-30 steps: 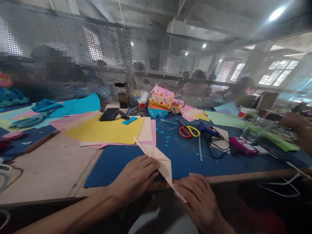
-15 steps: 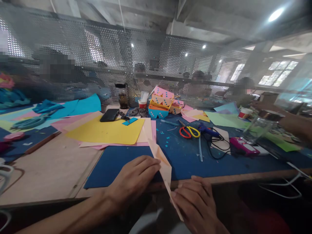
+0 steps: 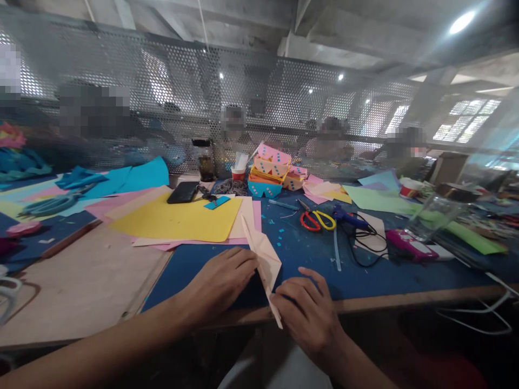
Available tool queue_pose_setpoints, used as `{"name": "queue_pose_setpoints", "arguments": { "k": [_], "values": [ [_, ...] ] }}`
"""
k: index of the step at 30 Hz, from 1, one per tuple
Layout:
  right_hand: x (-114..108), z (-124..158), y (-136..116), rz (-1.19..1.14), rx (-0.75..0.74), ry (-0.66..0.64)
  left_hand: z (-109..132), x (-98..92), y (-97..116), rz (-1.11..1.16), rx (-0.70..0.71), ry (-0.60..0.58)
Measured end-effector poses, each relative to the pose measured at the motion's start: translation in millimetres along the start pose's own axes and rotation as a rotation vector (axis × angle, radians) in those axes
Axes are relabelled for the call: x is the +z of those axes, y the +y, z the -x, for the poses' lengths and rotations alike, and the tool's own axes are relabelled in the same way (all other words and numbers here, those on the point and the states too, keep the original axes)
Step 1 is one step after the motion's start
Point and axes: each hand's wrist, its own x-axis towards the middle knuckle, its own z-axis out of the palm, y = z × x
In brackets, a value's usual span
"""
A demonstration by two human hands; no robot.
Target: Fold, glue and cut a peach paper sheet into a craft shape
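A folded pale pink paper slants over the front part of the blue mat, its narrow lower end reaching the table edge. On its left side my left hand grips the paper's edge, fingers pressed together. Nearer the lower end, my right hand pinches the paper from the right, with its index finger raised off it. Behind the paper lies a yellow sheet on top of pink sheets.
Scissors with red and yellow handles, a blue glue gun with a black cord, and a glass jar stand or lie to the right. Folded paper pieces are stacked at the back, near a black phone.
Both hands and the folded paper have moved up, away from me, with the right hand shifting slightly left. Another person's arm at the right has gone from view.
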Motion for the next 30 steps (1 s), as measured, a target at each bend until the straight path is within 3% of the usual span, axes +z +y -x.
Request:
{"name": "queue_pose_setpoints", "arguments": {
  "k": [3, 8, 12, 21, 30],
  "values": [
    [0, 1, 0, -0.025, 0.015, -0.008, -2, -1.1, 1, -0.016, -0.057, 0.085],
    [-1, 2, 1, -0.051, 0.033, -0.033, -5, -2.7, 2, 0.119, -0.031, -0.065],
    [-1, -1, 1, -0.062, 0.061, -0.045, 1, 4.5, -1, 0.182, -0.031, -0.043],
    [-10, -14, 1, -0.079, 0.12, -0.266, -2, -5.3, 4, 0.271, -0.024, 0.013],
    [-14, -24, 5, -0.088, 0.127, -0.402, 12, 4.3, 7, 0.283, -0.044, 0.06]
  ]
}}
